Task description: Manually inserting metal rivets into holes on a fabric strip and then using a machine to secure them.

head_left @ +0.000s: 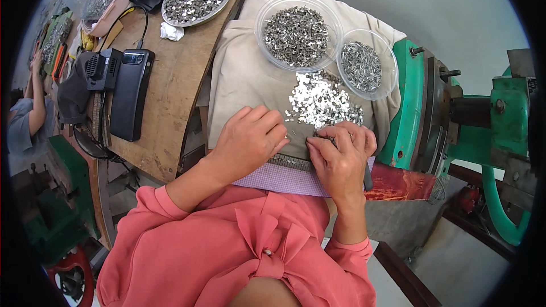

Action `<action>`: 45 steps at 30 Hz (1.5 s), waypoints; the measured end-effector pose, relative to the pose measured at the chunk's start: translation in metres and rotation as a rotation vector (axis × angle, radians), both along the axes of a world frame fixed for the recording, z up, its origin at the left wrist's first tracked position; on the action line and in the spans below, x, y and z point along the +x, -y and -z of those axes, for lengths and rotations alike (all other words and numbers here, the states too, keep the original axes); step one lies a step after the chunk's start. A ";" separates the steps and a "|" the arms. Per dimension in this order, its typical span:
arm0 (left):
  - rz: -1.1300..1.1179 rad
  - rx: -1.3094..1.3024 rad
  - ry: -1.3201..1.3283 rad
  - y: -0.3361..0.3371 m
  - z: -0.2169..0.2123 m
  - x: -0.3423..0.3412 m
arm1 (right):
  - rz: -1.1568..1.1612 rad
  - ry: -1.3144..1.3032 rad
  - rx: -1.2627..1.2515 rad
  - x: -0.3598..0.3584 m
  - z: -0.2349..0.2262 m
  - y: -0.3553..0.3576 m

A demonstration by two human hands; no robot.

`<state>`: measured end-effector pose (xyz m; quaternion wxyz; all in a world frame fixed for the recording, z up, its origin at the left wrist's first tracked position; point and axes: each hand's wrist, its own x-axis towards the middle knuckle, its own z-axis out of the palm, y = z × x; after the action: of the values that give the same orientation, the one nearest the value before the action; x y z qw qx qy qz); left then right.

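My left hand is closed in a pinch over the beige cloth; what sits between its fingertips is too small to make out. To its right, my right hand has its fingers curled down and pressed together, with dark bits partly showing beneath them. Just beyond that hand lies a loose pile of shiny flat metal pieces. Between the hands, near my lap, runs a row of small metal pieces along a purple checked cloth. A dark bar end shows beside my right wrist.
Two clear bowls of small metal parts stand at the far side. On the wooden table at left are a heaped metal dish, a phone and cables. A green machine borders the right. Another person's arm appears far left.
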<state>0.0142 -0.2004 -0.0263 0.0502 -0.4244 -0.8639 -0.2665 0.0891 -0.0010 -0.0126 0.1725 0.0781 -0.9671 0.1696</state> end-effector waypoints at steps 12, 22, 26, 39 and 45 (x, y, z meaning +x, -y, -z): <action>-0.004 0.125 0.162 0.000 0.004 -0.004 | 0.044 0.064 -0.108 0.032 -0.012 -0.001; -0.044 0.134 0.120 -0.005 0.009 0.001 | 0.097 0.072 -0.102 0.029 -0.006 -0.007; -0.044 0.144 0.136 -0.002 0.004 0.000 | 0.057 0.028 -0.032 0.010 0.001 -0.010; 0.046 0.270 0.215 -0.004 0.002 0.035 | -0.079 0.060 0.001 -0.017 -0.002 -0.006; 0.050 0.212 0.156 -0.010 0.009 0.039 | -0.047 0.029 -0.067 -0.004 0.005 -0.009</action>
<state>0.0537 -0.1909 -0.0356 0.0209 -0.4163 -0.8212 -0.3897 0.0848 0.0083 -0.0172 0.1571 0.0927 -0.9612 0.2069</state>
